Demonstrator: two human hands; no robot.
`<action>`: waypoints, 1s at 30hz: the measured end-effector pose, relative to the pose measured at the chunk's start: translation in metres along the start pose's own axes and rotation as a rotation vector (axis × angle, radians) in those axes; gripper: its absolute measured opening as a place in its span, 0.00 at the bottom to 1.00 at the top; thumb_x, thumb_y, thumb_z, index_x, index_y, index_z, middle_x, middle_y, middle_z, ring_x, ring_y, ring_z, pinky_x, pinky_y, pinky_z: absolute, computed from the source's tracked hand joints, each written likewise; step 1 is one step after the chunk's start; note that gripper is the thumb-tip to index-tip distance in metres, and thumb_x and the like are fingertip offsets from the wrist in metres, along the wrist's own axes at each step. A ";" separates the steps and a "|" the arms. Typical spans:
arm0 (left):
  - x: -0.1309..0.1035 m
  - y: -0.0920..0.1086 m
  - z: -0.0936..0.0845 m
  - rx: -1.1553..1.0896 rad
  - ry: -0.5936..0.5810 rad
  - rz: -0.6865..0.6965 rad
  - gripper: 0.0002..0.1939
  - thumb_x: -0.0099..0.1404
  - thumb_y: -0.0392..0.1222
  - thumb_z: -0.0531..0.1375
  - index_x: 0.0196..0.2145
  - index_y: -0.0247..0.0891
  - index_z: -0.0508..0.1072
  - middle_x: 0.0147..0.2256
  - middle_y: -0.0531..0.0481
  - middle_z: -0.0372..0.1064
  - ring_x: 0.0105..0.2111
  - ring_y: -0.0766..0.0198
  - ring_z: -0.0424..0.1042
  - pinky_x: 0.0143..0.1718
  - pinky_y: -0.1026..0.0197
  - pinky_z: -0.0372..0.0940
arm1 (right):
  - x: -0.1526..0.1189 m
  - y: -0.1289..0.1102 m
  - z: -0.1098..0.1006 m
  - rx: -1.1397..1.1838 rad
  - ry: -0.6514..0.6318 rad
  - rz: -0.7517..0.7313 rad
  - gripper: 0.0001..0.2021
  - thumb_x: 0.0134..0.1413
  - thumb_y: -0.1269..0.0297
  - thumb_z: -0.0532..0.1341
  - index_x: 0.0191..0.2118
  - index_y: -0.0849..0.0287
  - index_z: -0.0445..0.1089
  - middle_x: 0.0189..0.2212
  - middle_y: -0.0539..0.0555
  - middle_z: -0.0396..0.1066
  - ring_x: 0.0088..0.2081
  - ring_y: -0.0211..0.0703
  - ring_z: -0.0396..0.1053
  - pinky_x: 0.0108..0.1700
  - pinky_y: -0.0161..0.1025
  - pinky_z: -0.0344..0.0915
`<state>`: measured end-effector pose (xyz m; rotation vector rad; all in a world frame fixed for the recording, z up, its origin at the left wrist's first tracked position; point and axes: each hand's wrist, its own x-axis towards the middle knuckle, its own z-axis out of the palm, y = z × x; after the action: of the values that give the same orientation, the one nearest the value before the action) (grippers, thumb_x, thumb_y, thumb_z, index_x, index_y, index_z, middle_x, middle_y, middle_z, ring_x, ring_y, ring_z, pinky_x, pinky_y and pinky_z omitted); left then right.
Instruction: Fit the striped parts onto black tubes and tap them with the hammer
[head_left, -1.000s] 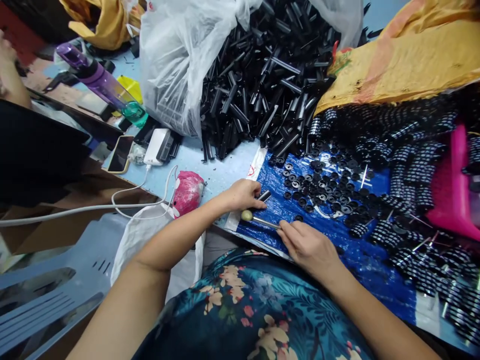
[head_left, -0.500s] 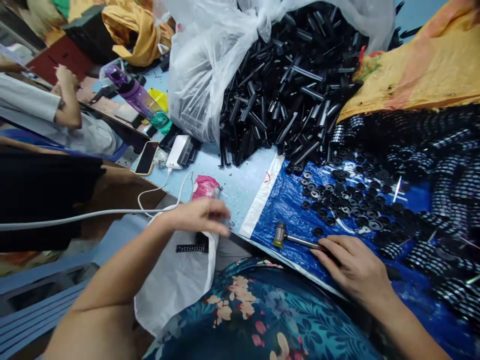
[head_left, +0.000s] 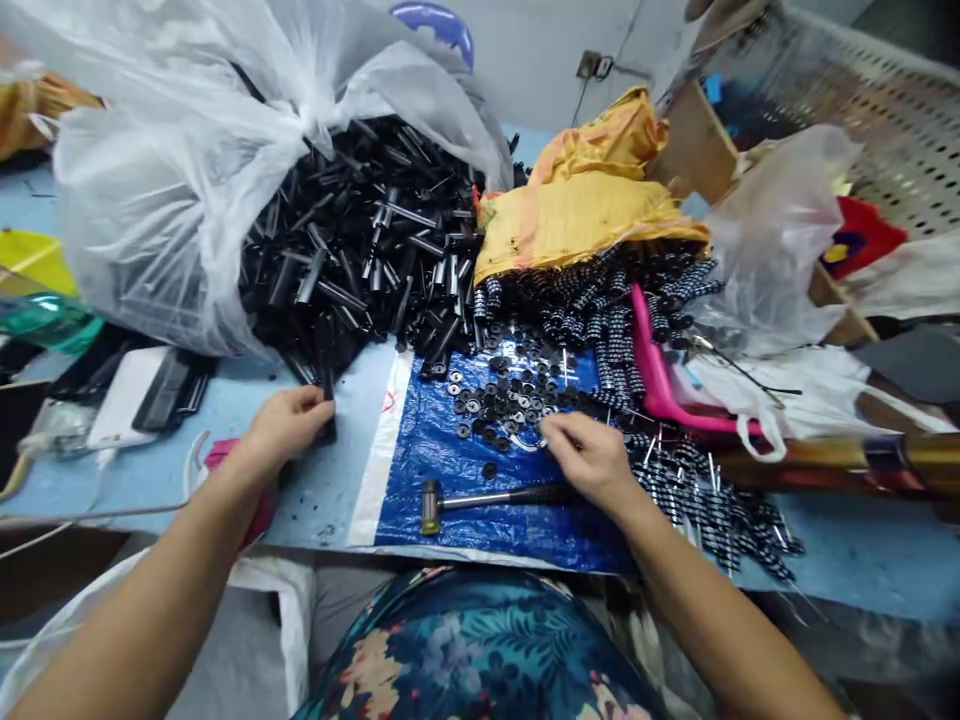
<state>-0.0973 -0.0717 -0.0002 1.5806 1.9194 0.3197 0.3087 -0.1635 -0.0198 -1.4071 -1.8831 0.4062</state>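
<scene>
My left hand (head_left: 289,425) is closed at the front of a heap of black plastic tubes (head_left: 352,255), pinching one dark tube (head_left: 328,375) that stands nearly upright. At the right edge of a scatter of small black discs (head_left: 487,405), my right hand (head_left: 589,455) has its fingertips pressed together. Whether a disc is between them is too small to tell. A small hammer (head_left: 480,500) with a metal head and dark grip lies on the blue plastic sheet (head_left: 465,535), just in front of my right hand.
A tied clear plastic bag (head_left: 165,210) bulges at the left. A yellow woven sack (head_left: 570,215) lies behind ridged black pieces (head_left: 611,340). To the right are a pink plastic piece (head_left: 652,370) and a white bag (head_left: 817,395). A white power bank (head_left: 127,395) with a cable sits left.
My right hand has let go of the hammer and moved to the discs. My left hand has gone from above the open white bag to the tubes. The view has turned right.
</scene>
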 end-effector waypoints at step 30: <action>-0.055 0.039 0.093 -0.260 0.161 0.251 0.10 0.63 0.44 0.58 0.41 0.41 0.71 0.38 0.46 0.73 0.36 0.56 0.74 0.40 0.56 0.66 | 0.159 0.102 -0.039 -0.660 0.005 0.165 0.41 0.56 0.56 0.66 0.69 0.65 0.50 0.65 0.72 0.56 0.67 0.69 0.50 0.64 0.64 0.53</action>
<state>-0.0058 -0.1324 -0.0339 1.6591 1.7107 0.7913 0.3870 0.0116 0.0002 -1.9895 -1.9937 -0.1710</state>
